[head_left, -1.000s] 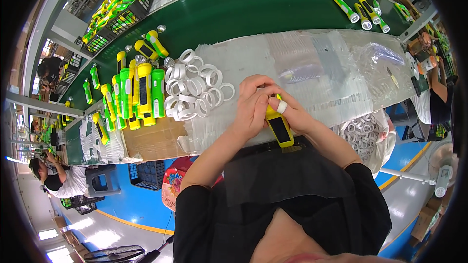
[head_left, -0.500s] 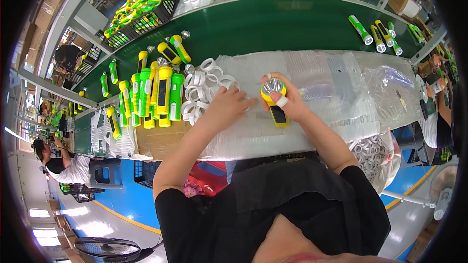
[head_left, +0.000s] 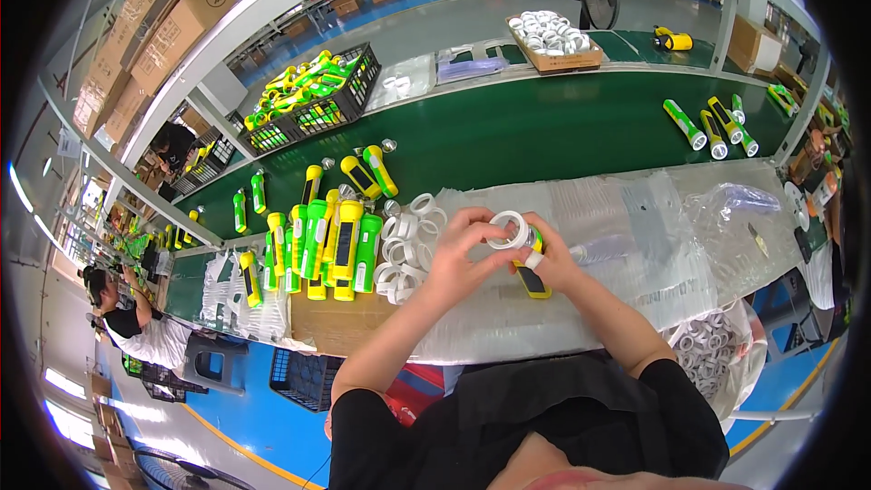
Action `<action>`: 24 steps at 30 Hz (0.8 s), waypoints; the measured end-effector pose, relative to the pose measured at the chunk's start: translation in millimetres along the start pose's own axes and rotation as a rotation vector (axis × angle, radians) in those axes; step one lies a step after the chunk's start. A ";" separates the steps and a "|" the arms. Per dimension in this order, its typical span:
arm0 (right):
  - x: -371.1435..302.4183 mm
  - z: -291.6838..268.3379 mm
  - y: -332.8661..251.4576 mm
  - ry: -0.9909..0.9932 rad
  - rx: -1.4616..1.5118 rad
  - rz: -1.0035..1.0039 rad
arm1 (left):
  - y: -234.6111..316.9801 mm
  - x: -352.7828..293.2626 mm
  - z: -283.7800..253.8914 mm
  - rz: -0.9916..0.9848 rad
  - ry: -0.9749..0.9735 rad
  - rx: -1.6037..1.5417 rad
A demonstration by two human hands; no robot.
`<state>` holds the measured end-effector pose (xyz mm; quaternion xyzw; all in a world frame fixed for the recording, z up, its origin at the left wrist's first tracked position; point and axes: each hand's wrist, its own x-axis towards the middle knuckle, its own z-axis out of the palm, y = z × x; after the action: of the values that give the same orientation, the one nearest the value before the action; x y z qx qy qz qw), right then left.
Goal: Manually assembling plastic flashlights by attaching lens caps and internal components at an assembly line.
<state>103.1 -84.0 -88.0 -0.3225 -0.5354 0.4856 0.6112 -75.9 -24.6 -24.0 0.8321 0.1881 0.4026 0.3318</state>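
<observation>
We held a white ring [head_left: 520, 233] in our left grip [head_left: 461, 252], the thumb and fingers pinched on its rim, while our right grip [head_left: 560, 265] was closed around a yellow flashlight [head_left: 533, 285] with a dark panel, the thumb wearing a white wrap [head_left: 533, 259]. The flashlight was in front of us over the near side of the counter [head_left: 553, 127], its head close beside the ring; we could not tell whether the two touched. Below our hands, pale plastic sheeting [head_left: 631, 227] covered the near part of the green counter. Just left of our left hand we had a heap of white rings [head_left: 404, 251], and beside that a cluster of green and yellow flashlights [head_left: 344, 249]. Farther left and back, a black crate [head_left: 366, 86] was filled with more flashlights. Beyond the counter's green stretch, a cardboard tray [head_left: 569, 63] carried white rings, and at the far right several flashlights lay grouped near a metal post [head_left: 806, 109].
</observation>
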 end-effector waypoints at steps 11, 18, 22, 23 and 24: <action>-0.2 -4.1 -1.1 -0.050 0.084 0.006 | -0.9 5.9 -0.3 0.083 -0.088 0.118; -3.9 -2.6 -8.4 0.063 -0.060 -0.207 | 9.0 9.6 -0.5 0.044 -0.152 0.119; -3.7 -29.0 -38.1 -0.033 -0.490 -0.312 | 11.7 10.2 2.2 0.090 -0.179 0.150; -4.9 -33.8 -52.0 -0.031 -0.577 -0.292 | 10.5 11.1 4.8 0.091 -0.212 0.139; -3.6 -38.0 -66.9 -0.032 -0.580 -0.289 | 13.4 11.8 8.0 0.090 -0.210 0.136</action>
<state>156.7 -104.0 -36.4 -0.3960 -0.7012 0.2262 0.5479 -61.8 -30.5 -11.8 0.8979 0.1416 0.3140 0.2742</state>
